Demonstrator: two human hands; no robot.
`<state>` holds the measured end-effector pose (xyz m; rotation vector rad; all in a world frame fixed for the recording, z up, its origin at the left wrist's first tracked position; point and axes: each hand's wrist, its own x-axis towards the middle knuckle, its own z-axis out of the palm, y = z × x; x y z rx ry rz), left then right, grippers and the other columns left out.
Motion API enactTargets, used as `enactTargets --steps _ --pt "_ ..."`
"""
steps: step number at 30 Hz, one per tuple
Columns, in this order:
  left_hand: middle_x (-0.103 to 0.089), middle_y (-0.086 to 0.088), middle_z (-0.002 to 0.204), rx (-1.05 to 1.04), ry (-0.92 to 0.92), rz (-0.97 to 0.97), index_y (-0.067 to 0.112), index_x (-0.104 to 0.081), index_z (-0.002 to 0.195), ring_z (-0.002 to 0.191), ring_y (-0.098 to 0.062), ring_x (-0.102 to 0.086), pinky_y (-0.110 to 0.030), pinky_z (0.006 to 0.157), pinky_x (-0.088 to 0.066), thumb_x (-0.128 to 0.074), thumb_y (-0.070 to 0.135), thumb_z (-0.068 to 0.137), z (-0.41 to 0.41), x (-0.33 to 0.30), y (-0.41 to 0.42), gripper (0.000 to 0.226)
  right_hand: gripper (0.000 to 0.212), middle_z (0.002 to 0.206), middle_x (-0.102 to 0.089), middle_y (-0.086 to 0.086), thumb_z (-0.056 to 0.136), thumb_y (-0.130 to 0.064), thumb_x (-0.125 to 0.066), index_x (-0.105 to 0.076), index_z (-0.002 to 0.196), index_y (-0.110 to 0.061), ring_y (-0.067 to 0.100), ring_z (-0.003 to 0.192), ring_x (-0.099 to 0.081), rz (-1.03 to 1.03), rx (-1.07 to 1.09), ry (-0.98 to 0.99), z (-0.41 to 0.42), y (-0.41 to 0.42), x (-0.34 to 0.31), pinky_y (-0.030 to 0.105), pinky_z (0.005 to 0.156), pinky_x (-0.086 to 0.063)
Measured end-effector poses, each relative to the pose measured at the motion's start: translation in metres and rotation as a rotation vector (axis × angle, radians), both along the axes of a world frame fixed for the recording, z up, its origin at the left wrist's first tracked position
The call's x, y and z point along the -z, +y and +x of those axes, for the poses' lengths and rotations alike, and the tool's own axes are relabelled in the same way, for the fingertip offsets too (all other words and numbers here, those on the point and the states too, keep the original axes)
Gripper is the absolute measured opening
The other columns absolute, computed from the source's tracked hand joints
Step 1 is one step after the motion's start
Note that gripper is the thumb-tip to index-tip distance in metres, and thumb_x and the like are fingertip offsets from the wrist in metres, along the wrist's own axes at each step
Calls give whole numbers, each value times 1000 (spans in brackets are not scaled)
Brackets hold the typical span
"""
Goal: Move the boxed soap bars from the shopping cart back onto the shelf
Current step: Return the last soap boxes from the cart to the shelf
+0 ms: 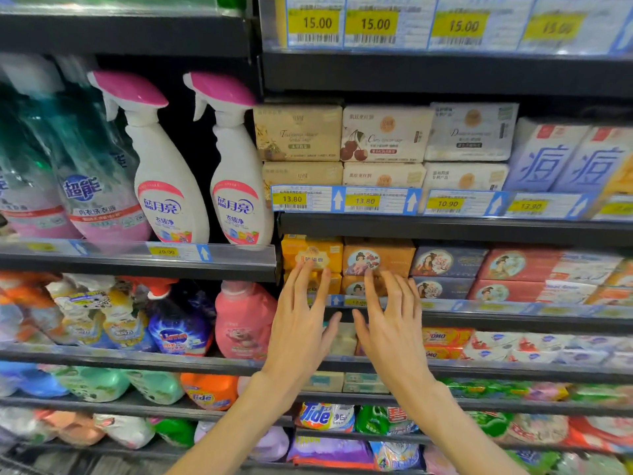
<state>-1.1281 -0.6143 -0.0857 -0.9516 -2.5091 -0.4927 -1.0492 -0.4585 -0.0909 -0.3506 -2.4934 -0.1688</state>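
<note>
Far to my left stand two white trigger-spray bottles with pink caps (236, 159), upright on their own black metal shelf, well apart from my work. My left hand (301, 320) comes next: its fingers are straight and spread, holding nothing, and the fingertips (310, 269) press flat against the front of the yellow cardboard soap box with the scalloped label (311, 253), which sits on top of another yellow box. I judge I am nudging it back so its face lines up with the row. Just beside it, my right hand (390, 320) is likewise flat and empty, its fingertips (370, 272) touching the orange-brown cardboard soap box printed with a round portrait (378, 257), also stacked two high. Both boxes stand behind the clear plastic price strip (356, 302) at the lip of the black soap shelf (445, 228) (that strip presumably keeps stock from sliding forward). Further right are dark blue portrait boxes (445, 264), then red ones (513, 265), in the same double stacks. So the boxed soap in view is already on the shelf; the shopping cart is out of sight, and I cannot tell whether more boxes wait in it.
</note>
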Motion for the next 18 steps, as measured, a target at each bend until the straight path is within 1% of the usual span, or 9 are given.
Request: enactTargets --steps 4,7,12,18 --pt "-14 -15 162 -8 9 -14 16 -22 156 153 -27 -5 -43 119 -30 -51 44 98 -1 3 -1 71 66 150 -31 21 98 -42 -50 -30 153 -10 36 143 -27 16 14 10 -2 -2 3 56 119 -20" --pt "-14 -14 162 -18 12 -21 17 -21 157 153 -27 -5 -42 121 -26 -49 45 98 1 6 0 71 65 151 -30 20 99 -43 -48 -31 152 -11 35 144 -26 14 21 23 -1 -3 4 56 119 -19" --pt "-18 -15 160 -44 5 -46 19 -18 157 151 -31 -12 -47 117 -29 -49 46 98 1 8 -1 72 63 150 -33 20 98 -40 -50 -35 151 -11 34 144 -28 35 21 39 0 -1 3 57 117 -22" --pt "-20 -16 159 -70 -1 -62 19 -18 157 149 -33 -15 -49 117 -29 -48 48 97 3 5 1 73 64 150 -33 19 98 -41 -50 -33 152 -11 34 144 -28 52 16 41 -2 2 4 59 116 -24"
